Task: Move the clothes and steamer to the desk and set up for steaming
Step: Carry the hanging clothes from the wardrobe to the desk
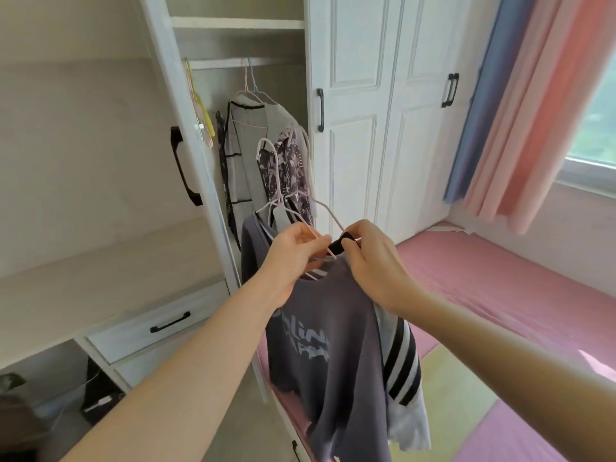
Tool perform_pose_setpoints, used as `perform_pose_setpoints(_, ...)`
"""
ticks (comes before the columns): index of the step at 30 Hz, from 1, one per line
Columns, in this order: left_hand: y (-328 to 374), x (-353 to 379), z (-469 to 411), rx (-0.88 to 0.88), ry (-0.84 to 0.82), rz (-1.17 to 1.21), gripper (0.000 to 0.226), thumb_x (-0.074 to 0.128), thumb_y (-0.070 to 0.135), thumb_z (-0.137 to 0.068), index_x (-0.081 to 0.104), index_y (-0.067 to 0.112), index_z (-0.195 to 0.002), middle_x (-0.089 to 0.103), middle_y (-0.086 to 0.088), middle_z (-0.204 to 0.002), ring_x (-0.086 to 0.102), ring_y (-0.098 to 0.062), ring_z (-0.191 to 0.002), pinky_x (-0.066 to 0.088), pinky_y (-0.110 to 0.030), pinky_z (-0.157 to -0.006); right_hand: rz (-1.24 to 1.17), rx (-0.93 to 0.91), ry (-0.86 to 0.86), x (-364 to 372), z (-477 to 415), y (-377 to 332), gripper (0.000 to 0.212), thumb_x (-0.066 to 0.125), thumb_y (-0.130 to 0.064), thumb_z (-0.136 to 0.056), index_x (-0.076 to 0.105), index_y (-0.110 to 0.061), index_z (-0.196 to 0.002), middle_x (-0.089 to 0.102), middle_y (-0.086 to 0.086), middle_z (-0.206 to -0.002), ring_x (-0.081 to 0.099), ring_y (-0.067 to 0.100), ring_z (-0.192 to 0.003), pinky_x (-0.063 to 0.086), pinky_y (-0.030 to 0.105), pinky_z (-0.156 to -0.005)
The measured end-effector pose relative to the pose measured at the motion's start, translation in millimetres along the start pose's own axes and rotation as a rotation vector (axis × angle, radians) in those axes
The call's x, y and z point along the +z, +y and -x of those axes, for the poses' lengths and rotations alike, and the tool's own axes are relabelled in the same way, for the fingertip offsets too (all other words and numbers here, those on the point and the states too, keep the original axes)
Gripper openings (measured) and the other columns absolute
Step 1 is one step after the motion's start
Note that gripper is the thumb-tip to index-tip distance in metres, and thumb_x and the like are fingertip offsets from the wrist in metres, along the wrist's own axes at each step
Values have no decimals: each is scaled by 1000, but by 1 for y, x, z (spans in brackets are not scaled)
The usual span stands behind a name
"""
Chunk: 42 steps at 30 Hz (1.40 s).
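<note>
A purple-grey T-shirt point(333, 355) with pale lettering hangs from white wire hangers point(300, 208) in front of the open wardrobe. Behind it hangs a white garment with black stripes point(401, 365). My left hand point(295, 251) grips the hangers' wires just above the shirt's collar. My right hand point(373, 258) pinches a small black piece point(337, 245) at the collar, next to my left fingers. Inside the wardrobe a grey garment point(248, 145) and a dark patterned one point(290, 175) hang from the rail. No steamer is in view.
The open wardrobe door point(83, 161) with a black handle stands to the left. Closed white doors point(376, 111) are on the right. A pink bed point(500, 295) lies below the window with pink and blue curtains point(520, 111). White drawers point(150, 325) sit low on the left.
</note>
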<state>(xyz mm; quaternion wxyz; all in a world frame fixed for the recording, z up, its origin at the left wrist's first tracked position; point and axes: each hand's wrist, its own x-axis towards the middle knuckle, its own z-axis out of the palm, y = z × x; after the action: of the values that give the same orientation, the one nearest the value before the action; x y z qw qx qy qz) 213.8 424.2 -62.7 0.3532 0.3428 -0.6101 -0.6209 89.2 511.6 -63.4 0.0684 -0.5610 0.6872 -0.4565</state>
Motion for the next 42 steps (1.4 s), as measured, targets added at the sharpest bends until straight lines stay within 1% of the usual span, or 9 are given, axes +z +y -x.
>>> perform_pose_setpoints(7,-17,15,53,11,15,11,24,60,30,-93,59,14,-76,65,-1,-70,62,-13,-69,53,-29,-71,-35,-2,-64,-1,56,3,20,54,-40,-93,48,-21,-90,53,-5,-84,48,0,-78,41,13,-60)
perform_pose_setpoints(12,-19,28,83,-34,122,52,43,46,40,-98,72,12,-79,75,1,-84,66,-13,-68,54,-25,-67,-47,-49,-140,-18,86,7,10,56,-31,-91,48,-25,-90,58,1,-78,50,9,-75,40,23,-55)
perform_pose_setpoints(18,-11,42,117,-140,122,725,32,53,31,-97,65,3,-109,72,-13,-108,71,-26,-96,59,-29,-70,-96,-111,-219,-44,115,13,11,58,-20,-88,49,-26,-87,55,-8,-83,49,-1,-73,39,8,-63)
perform_pose_setpoints(21,-9,46,136,-118,118,886,29,57,17,-94,58,-1,-118,70,-15,-112,70,-24,-101,59,-29,-72,-73,-171,-299,-56,131,16,21,60,-22,-89,45,-34,-81,51,-12,-81,49,-3,-71,39,8,-63)
perform_pose_setpoints(25,-14,43,167,-77,88,799,30,58,19,-91,66,-3,-109,67,-17,-120,65,-27,-110,58,-31,-79,-123,-244,-365,-67,147,20,23,61,-25,-88,43,-37,-78,49,-11,-73,48,4,-64,41,17,-60)
perform_pose_setpoints(31,-13,31,220,31,166,533,38,57,19,-90,56,-1,-123,66,-12,-122,64,-30,-111,56,-37,-88,-104,-355,-464,-73,156,8,16,54,-47,-82,46,-33,-83,56,-10,-79,53,12,-69,49,39,-64)
perform_pose_setpoints(34,-6,23,245,64,272,442,41,60,21,-86,57,-2,-120,68,-11,-118,67,-28,-105,58,-35,-83,-136,-406,-469,-65,157,-9,21,55,-52,-82,50,-32,-78,58,-14,-79,55,6,-76,49,32,-69)
perform_pose_setpoints(39,-2,-2,279,117,413,319,28,51,19,-97,61,0,-116,70,-8,-116,69,-26,-102,58,-30,-74,-170,-471,-559,-41,158,-43,24,54,-37,-93,58,-15,-83,63,-5,-79,58,11,-77,50,37,-75)
perform_pose_setpoints(42,0,-25,297,126,467,217,32,47,21,-99,59,0,-120,69,-6,-118,68,-25,-103,58,-30,-75,-194,-511,-579,-20,159,-67,23,53,-33,-94,59,-13,-85,63,-4,-80,59,10,-77,48,31,-76)
